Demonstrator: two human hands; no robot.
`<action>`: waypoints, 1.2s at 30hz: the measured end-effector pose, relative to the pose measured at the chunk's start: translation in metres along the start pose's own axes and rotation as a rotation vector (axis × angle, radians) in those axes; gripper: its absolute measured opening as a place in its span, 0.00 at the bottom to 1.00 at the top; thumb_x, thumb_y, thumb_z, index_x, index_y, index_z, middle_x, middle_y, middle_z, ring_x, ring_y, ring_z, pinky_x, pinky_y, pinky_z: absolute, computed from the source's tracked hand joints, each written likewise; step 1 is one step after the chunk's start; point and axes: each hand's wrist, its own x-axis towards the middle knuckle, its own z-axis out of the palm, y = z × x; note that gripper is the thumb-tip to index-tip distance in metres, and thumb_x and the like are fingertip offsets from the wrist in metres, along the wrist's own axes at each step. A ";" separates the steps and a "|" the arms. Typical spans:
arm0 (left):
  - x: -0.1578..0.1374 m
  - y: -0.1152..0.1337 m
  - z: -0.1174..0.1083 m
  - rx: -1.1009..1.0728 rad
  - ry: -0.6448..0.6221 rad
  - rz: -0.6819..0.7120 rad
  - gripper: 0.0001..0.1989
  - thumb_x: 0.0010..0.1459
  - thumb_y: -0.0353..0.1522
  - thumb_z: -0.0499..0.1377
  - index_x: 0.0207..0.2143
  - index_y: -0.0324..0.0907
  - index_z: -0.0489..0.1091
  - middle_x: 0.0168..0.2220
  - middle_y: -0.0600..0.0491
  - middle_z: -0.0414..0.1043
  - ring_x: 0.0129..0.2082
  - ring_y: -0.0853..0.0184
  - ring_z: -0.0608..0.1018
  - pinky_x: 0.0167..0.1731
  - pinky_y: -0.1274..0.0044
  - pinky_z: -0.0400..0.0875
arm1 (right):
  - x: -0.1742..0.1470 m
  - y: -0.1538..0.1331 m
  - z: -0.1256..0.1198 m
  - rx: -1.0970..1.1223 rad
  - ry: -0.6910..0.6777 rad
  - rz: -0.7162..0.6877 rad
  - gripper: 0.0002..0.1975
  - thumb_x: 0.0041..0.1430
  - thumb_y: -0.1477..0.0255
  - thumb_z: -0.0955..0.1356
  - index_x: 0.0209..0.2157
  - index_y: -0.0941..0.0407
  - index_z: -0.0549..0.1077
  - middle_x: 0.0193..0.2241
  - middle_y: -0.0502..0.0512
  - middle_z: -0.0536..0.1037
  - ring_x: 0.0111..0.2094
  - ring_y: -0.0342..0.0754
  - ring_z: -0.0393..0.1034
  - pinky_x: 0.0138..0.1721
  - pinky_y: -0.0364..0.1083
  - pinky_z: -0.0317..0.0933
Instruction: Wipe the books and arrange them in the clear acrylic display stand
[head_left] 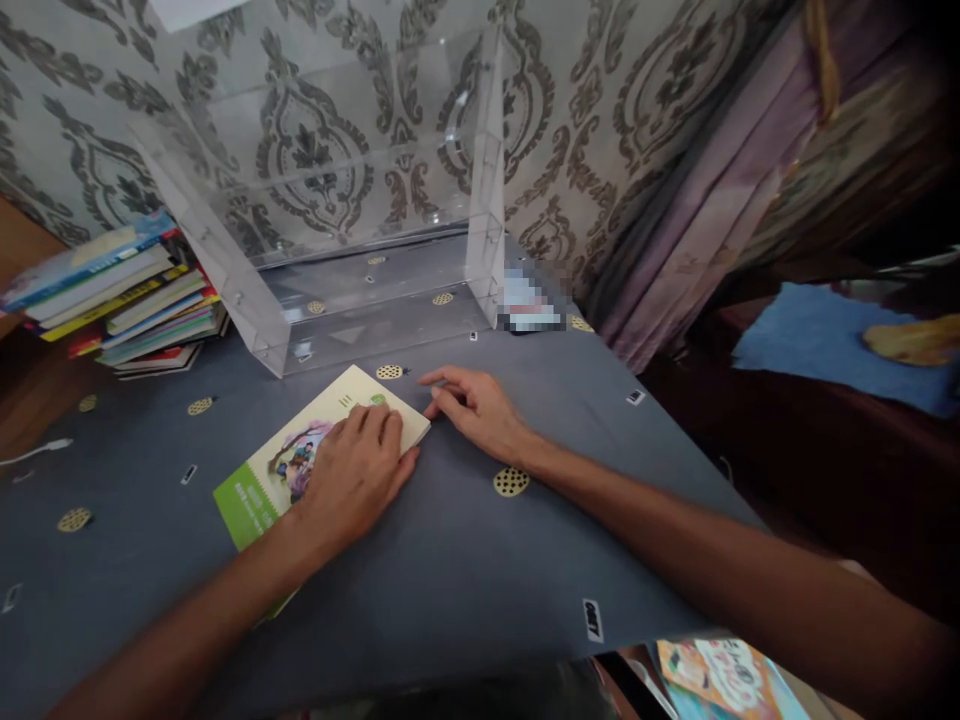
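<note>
Head view: left hand, unclamped, is seemingly steadying the book; right hand is resting beside it, grip apart; lifting would need pinching.

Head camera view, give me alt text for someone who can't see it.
A person's left hand rests on a cream-and-green book lying on a grey-blue pineapple-print tablecloth, with the right hand beside one corner. Behind, a clear rack stands before a patterned wall, with a pile of books at the left.

One green-and-cream book, one clear rack, one stack of books, one cable
</note>
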 end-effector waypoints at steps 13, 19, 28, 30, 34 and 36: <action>0.004 -0.002 -0.004 -0.036 0.100 -0.001 0.12 0.68 0.32 0.50 0.41 0.39 0.73 0.44 0.45 0.80 0.40 0.58 0.80 0.33 0.70 0.76 | -0.001 -0.001 0.000 0.093 0.021 -0.027 0.15 0.62 0.75 0.62 0.47 0.59 0.75 0.24 0.49 0.80 0.19 0.39 0.61 0.23 0.41 0.54; 0.006 -0.006 -0.006 -0.052 0.118 -0.023 0.14 0.68 0.31 0.49 0.40 0.40 0.75 0.41 0.47 0.81 0.37 0.60 0.81 0.32 0.72 0.76 | -0.002 -0.002 -0.002 0.087 0.105 -0.075 0.15 0.63 0.73 0.62 0.48 0.59 0.74 0.26 0.49 0.81 0.19 0.40 0.61 0.26 0.42 0.57; 0.002 -0.001 -0.005 -0.039 0.057 -0.016 0.14 0.68 0.34 0.50 0.41 0.40 0.75 0.47 0.45 0.79 0.41 0.57 0.81 0.33 0.70 0.77 | -0.011 -0.010 -0.002 0.071 0.171 -0.240 0.15 0.69 0.70 0.60 0.50 0.56 0.73 0.31 0.52 0.81 0.32 0.45 0.74 0.33 0.44 0.64; 0.001 -0.001 -0.005 -0.038 0.024 -0.020 0.14 0.68 0.36 0.51 0.45 0.39 0.74 0.49 0.43 0.78 0.44 0.56 0.80 0.35 0.69 0.77 | -0.012 -0.009 -0.002 -0.040 0.102 -0.312 0.15 0.68 0.70 0.60 0.48 0.55 0.75 0.31 0.52 0.80 0.32 0.46 0.73 0.36 0.45 0.64; -0.002 -0.020 -0.010 -0.210 0.003 0.041 0.15 0.70 0.35 0.50 0.47 0.40 0.74 0.50 0.45 0.78 0.47 0.56 0.79 0.43 0.65 0.78 | -0.011 -0.003 0.000 -0.320 -0.004 -0.396 0.14 0.66 0.70 0.62 0.41 0.57 0.78 0.30 0.55 0.78 0.31 0.47 0.71 0.36 0.46 0.61; -0.009 -0.039 -0.012 -0.316 -0.003 0.036 0.16 0.71 0.35 0.48 0.46 0.41 0.75 0.48 0.47 0.79 0.48 0.59 0.79 0.47 0.66 0.77 | -0.012 -0.002 0.001 -0.393 -0.024 -0.379 0.14 0.67 0.69 0.62 0.42 0.56 0.78 0.27 0.54 0.78 0.28 0.47 0.70 0.33 0.45 0.58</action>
